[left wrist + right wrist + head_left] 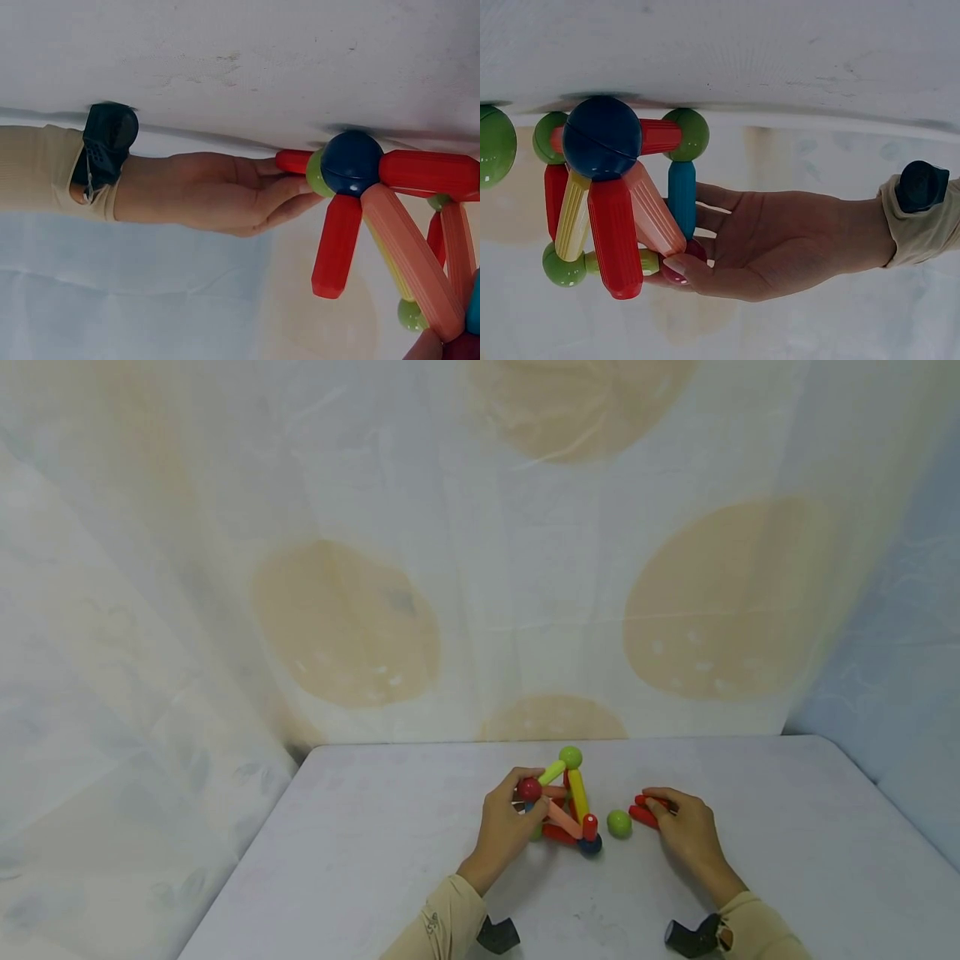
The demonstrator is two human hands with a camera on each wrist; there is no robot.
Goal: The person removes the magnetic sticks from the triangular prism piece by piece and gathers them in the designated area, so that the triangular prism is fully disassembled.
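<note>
Head view: white table (360, 843), w/ rod-and-ball toy frame (566, 806) standing near centre, peak up, its longest rods slanting upward. Left hand (504, 827) fingers curl round dark red ball (528, 789) at frame's side. Right hand (686, 831) fingertips pinch red rod (641, 814) lying flat, long axis roughly left-right.

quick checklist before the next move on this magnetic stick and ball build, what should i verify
1. Left hand grips the dark red ball on the structure: ok.
2. Right hand pinches a red stick: ok.
3. Loose green ball lies apart from both hands: ok.
4. Dark blue ball at the base rests on the table: ok.
5. Every joint seated: cannot tell.
</note>
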